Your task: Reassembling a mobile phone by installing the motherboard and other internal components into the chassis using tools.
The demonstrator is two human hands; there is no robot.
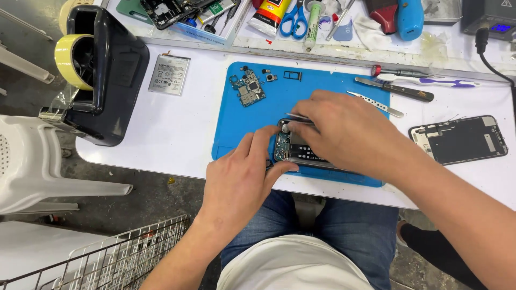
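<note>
An opened phone body (293, 147) lies on a blue work mat (236, 129) at the table's near edge. My left hand (242, 180) grips the phone's left end, thumb and fingers around it. My right hand (346, 134) covers the phone's right part and holds thin metal tweezers (296, 117) whose tips point at the phone's upper left corner. A small circuit board (247, 88) and several tiny parts (279, 75) rest on the mat's far side.
A flat battery (169, 74) lies left of the mat, beside a black tape dispenser (99, 75). Right of the mat lie more tweezers (376, 103), a spudger (395, 88) and a second phone frame (459, 138). Tools crowd the table's far edge. A wire basket (118, 258) stands below.
</note>
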